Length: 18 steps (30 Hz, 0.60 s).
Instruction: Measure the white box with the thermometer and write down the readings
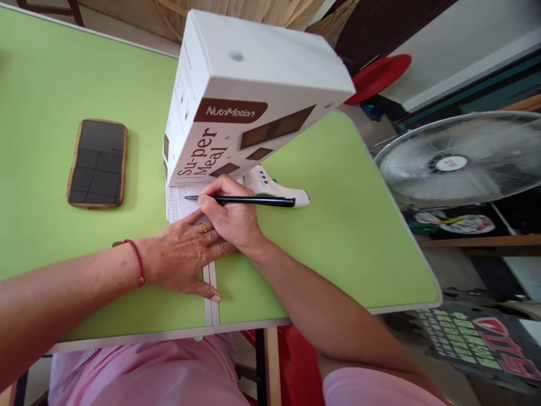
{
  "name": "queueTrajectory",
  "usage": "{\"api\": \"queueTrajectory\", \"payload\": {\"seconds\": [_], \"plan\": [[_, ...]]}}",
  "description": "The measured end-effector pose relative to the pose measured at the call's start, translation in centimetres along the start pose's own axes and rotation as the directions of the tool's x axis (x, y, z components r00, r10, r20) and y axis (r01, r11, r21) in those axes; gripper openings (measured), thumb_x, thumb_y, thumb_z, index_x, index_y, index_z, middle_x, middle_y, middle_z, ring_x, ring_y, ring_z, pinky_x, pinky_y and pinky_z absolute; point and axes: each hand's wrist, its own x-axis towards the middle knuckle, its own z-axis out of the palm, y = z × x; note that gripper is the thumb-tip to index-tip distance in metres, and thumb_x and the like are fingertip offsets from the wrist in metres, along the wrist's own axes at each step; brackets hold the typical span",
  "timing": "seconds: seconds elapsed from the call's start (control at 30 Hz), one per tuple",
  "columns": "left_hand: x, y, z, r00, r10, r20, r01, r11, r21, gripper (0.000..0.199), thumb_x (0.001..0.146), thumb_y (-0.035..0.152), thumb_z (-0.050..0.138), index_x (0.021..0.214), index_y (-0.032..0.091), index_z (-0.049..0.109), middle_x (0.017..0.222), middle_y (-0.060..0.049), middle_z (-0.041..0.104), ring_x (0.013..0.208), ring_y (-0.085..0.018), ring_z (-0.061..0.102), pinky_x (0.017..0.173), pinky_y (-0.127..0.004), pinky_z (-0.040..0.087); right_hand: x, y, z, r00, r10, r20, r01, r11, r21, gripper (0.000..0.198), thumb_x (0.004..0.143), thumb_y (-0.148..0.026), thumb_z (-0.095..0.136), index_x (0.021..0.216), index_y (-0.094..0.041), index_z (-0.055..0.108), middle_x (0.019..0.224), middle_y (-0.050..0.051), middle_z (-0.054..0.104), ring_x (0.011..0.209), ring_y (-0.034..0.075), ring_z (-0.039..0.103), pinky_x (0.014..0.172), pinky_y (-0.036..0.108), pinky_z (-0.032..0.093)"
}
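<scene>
You have a slim, straight black pen point(270, 201) gripped close to its pointed end, its body nearly level with the table's near edge, the writing tip aimed left and the blunt end toward the right edge. The tip is at the white paper point(174, 204); contact cannot be told. Your paper lies on the table between the far and near edges, partly hidden, with rows of small dark marks on its visible left part.
</scene>
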Motion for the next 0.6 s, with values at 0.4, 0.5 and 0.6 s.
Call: {"api": "queueTrajectory", "payload": {"seconds": [0.4, 0.5, 0.6], "plan": [[0.03, -0.18, 0.12, 0.999, 0.031, -0.032, -0.032, 0.999, -0.01, 0.089, 0.092, 0.069, 0.061, 0.155, 0.008, 0.044, 0.159, -0.019, 0.045, 0.153, -0.036, 0.034, 0.13, -0.055, 0.011, -0.11, 0.36, -0.23, 0.999, 0.023, -0.028, -0.023, 1.0, -0.008, 0.011, 0.08, -0.02, 0.056, 0.072, -0.024, 0.051, 0.061, -0.006, 0.054, 0.057, 0.013, 0.051, 0.056, 0.028, 0.049], [0.0, -0.25, 0.29, 0.999, 0.03, -0.029, -0.03, 1.0, -0.007, 0.09, 0.093, 0.071, 0.059, 0.156, 0.008, 0.043, 0.159, -0.02, 0.045, 0.152, -0.037, 0.036, 0.13, -0.056, 0.01, -0.13, 0.34, -0.25, 0.999, 0.043, -0.019, -0.043, 0.998, -0.041, 0.01, 0.081, -0.023, 0.055, 0.071, -0.024, 0.051, 0.061, -0.006, 0.054, 0.057, 0.012, 0.051, 0.057, 0.027, 0.05], [-0.06, -0.26, 0.34, 0.999, 0.038, -0.032, -0.038, 0.999, 0.006, 0.09, 0.094, 0.071, 0.058, 0.155, 0.007, 0.043, 0.159, -0.02, 0.045, 0.152, -0.037, 0.035, 0.129, -0.056, 0.012, -0.12, 0.21, -0.21, 0.998, 0.058, -0.025, -0.06, 0.996, -0.07, 0.011, 0.08, -0.024, 0.055, 0.07, -0.024, 0.05, 0.06, -0.006, 0.055, 0.057, 0.012, 0.05, 0.057, 0.027, 0.05]]}}
